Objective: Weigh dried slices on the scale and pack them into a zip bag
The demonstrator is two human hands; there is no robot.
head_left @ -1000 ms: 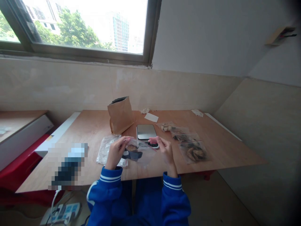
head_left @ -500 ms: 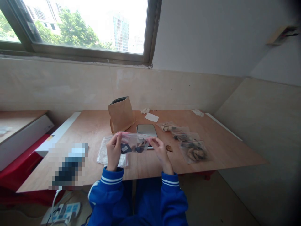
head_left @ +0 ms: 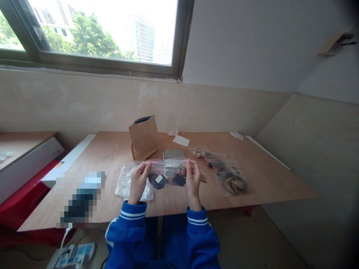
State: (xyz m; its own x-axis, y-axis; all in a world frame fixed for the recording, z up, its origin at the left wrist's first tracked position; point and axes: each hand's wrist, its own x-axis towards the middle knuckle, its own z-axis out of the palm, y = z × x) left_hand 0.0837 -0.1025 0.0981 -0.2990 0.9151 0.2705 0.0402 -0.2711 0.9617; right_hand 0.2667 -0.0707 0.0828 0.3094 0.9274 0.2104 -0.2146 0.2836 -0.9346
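Left hand (head_left: 138, 183) and right hand (head_left: 193, 182) gripping opposite edges of a plastic zip bag (head_left: 168, 175) of dark pieces (head_left: 158, 181), held above the wooden desk (head_left: 112, 157) before a digital scale (head_left: 174, 153).

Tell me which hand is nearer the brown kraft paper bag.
Left: the left hand is in front of the paper bag, apart; the right hand is farther, front-right.

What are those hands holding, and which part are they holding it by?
They're holding a clear zip-top plastic bag with dark pieces inside. The left hand pinches its left side and the right hand pinches its right side, both near the zip edge.
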